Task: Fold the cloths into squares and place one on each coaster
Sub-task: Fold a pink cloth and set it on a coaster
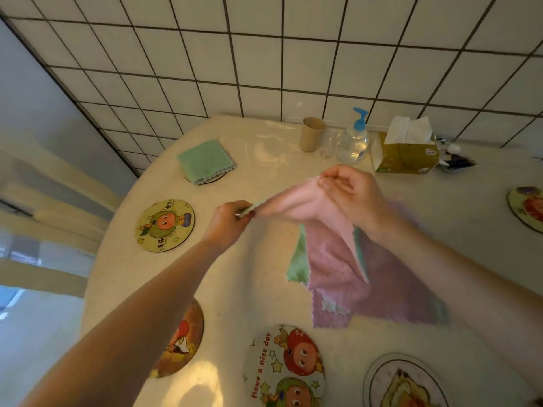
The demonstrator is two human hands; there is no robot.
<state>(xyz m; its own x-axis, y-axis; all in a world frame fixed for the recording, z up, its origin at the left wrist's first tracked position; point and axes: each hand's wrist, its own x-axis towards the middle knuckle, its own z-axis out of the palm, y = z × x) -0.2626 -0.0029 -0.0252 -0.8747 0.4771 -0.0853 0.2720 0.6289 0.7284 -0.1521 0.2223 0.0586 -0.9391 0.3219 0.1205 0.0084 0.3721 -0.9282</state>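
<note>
Up above the table (264,289), a pink cloth (296,204) stretched between both hands: left hand (227,221) pinching one corner with curled fingers, right hand (349,195) pinching the opposite corner between thumb and fingertips. Green underside showing at the left edge, the rest hanging down over a purple cloth (390,292) spread flat near the table's middle. Far left, a folded green cloth (205,160) resting on a coaster (213,179), only its rim visible. Just nearer, a bare coaster with a green cartoon figure (165,225). Along the near edge, three more coasters: one (183,342) partly hidden by the left forearm, one reading "Have a nice day" (286,368), one cut off at the bottom (405,383). Another coaster (527,207) at the right edge. At the back by the tiled wall (264,54), a paper cup (312,133), a pump bottle (354,139) and a tissue box (405,154).
</note>
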